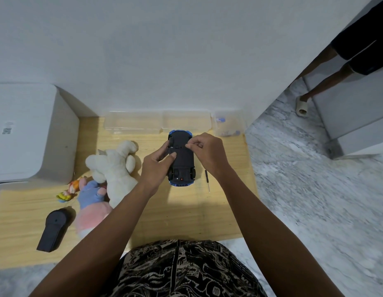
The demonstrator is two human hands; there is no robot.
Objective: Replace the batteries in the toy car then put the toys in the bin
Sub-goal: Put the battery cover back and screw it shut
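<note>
A blue toy car [182, 161] lies upside down on the wooden table [186, 213], its black underside facing up. My left hand [156, 166] grips the car's left side, thumb pressing on the underside. My right hand [205, 153] has curled fingers pinching at the underside near the car's far end; what it pinches is too small to tell. A small black screwdriver [207, 180] lies on the table just right of the car. A white plush toy [115, 166], a pink and blue plush [92, 206] and a small orange figure [68, 190] lie to the left.
A black remote-like object [53, 230] lies at the table's front left. Clear plastic boxes [156, 123] stand along the wall; a smaller one [228, 123] holds small items. A white bin [30, 133] stands at left. Another person's legs [327, 76] stand at right on the marble floor.
</note>
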